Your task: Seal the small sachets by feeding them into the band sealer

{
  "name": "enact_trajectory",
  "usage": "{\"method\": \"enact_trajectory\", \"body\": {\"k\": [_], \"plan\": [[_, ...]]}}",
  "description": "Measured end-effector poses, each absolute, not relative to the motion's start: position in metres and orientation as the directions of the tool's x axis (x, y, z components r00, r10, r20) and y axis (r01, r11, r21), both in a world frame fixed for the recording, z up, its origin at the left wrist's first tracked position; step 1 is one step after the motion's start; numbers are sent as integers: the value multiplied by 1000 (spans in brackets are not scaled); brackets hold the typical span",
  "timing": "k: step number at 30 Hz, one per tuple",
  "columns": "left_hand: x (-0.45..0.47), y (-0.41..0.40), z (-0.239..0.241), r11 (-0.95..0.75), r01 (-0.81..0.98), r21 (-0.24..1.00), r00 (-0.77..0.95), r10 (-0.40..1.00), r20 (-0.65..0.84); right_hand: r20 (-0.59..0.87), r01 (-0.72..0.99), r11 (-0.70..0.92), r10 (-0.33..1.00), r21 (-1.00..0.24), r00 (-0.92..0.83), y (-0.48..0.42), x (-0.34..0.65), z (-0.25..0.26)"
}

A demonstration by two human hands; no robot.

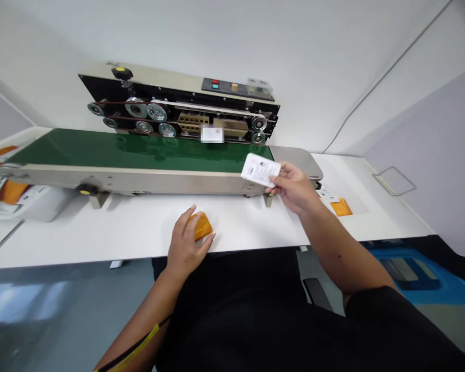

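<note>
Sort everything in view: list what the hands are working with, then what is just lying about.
In use:
white packet, held in the right hand
orange packet, gripped by the left hand
green belt of the sealing machine, beside the white packet

Lying about:
second orange packet at far right
white box at left
blue crate at lower right

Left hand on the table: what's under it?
An orange packet lies on the white table under the left hand; only its right end shows, beside the fingers. The hand covers the rest, so its full shape cannot be seen.
</note>
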State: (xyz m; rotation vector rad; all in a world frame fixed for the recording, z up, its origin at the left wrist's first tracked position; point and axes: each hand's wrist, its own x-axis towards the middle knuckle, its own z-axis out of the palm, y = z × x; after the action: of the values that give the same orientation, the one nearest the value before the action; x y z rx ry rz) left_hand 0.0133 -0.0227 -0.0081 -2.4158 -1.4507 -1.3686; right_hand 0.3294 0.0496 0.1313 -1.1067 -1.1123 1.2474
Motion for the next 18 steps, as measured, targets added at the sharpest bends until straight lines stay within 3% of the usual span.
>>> {"method": "enact_trajectory", "body": {"k": [7,12,18], "plan": [[17,-17,-2,-536,753,382,273,782,560,7,-85,31,962,-996,273,92,381,170],[18,-16,-1,-530,765,365,301,796,525,-127,-260,-41,937,-965,324,135,385,162],[17,-17,-4,-548,764,341,325,783,530,-284,-460,-142,924,-876,255,163,352,163]]}}
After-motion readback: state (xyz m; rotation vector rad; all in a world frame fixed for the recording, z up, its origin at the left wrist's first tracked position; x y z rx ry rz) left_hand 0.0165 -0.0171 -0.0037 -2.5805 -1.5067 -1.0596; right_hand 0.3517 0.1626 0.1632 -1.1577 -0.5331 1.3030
